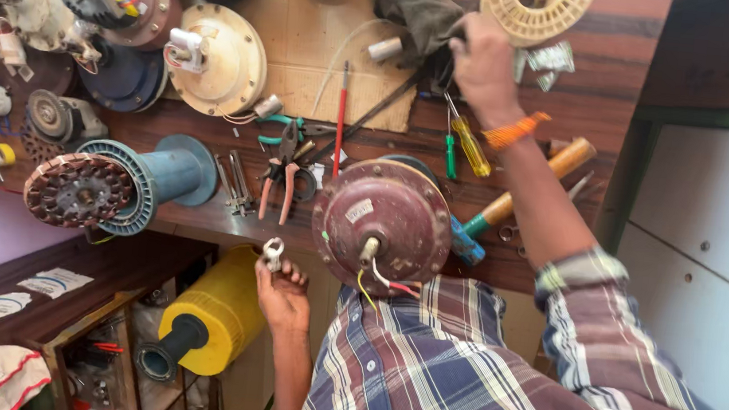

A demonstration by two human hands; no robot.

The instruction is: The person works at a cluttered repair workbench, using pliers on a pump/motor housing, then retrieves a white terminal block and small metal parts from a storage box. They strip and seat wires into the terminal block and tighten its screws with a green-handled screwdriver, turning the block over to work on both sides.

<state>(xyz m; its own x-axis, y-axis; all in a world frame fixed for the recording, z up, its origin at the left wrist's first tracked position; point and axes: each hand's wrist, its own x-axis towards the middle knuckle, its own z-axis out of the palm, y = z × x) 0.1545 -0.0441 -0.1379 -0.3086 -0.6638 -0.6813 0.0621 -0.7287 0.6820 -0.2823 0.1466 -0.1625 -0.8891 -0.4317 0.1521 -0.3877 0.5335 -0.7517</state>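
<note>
Left hand [282, 291] grip pinches metal ring [273, 252] at fingertips, below bench edge.

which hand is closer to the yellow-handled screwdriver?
Right. The right hand reaches over the bench just above the yellow-handled screwdriver. The left hand is off the bench's near edge, holding a small metal part.

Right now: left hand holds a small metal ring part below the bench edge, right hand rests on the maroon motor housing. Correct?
Not quite. The right hand is not on the maroon motor housing; it reaches across the bench to the far side, near the dark cloth. The left hand does hold the small metal ring part. Head view shows it.
</note>
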